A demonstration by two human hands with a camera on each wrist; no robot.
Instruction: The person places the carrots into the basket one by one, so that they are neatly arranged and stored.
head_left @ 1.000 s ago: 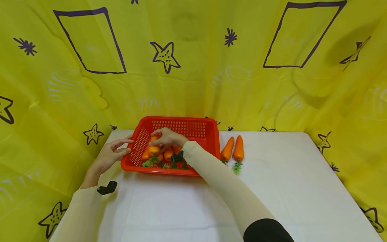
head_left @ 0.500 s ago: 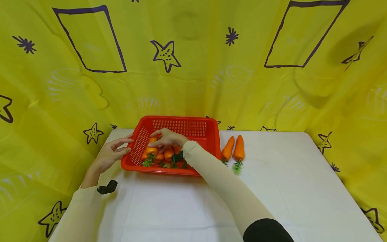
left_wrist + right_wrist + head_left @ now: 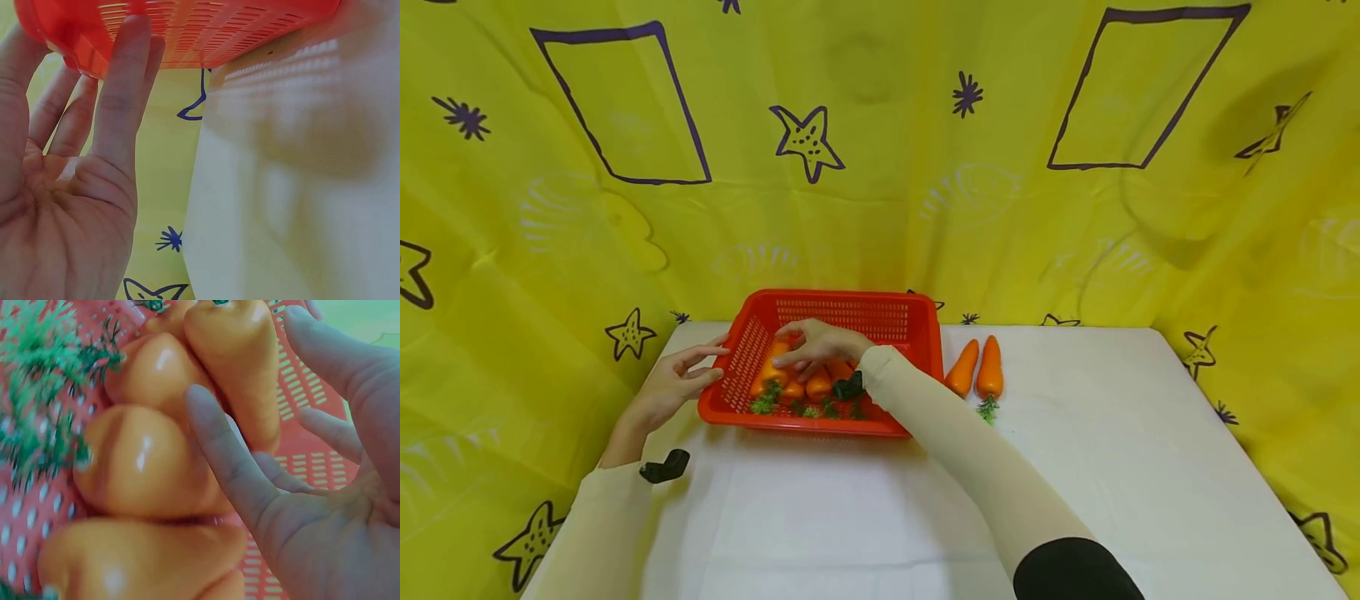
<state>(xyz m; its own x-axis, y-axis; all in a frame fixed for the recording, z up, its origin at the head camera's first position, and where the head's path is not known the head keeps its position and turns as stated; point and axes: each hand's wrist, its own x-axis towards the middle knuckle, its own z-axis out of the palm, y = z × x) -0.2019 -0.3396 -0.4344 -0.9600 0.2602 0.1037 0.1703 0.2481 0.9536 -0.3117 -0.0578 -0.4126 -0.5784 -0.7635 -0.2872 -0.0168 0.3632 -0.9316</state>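
A red plastic basket point(image 3: 805, 423) with slotted walls holds several orange carrots point(image 3: 817, 385) with green leafy tops point(image 3: 766, 400). My left hand point(image 3: 672, 390) touches the basket's left side from outside, its fingers extended along the wall; in the left wrist view a finger point(image 3: 119, 94) lies against the red plastic. Inside the basket, my right hand point(image 3: 820, 343) is over the carrots, its fingers spread apart. In the right wrist view a carrot point(image 3: 234, 362) lies along the basket wall between the spread fingers and thumb, with no grip on it visible. The right forearm covers part of the basket.
Two more carrots point(image 3: 991, 368) lie side by side on the white tablecloth point(image 3: 1075, 450), just right of the basket. A yellow curtain point(image 3: 880, 208) with drawn stars encloses the back and both sides of the table.
The carrot at the basket's left has settled down and leftward, its leafy top shifting left. The right hand's fingers have loosened from it. The left hand stays at the basket's side.
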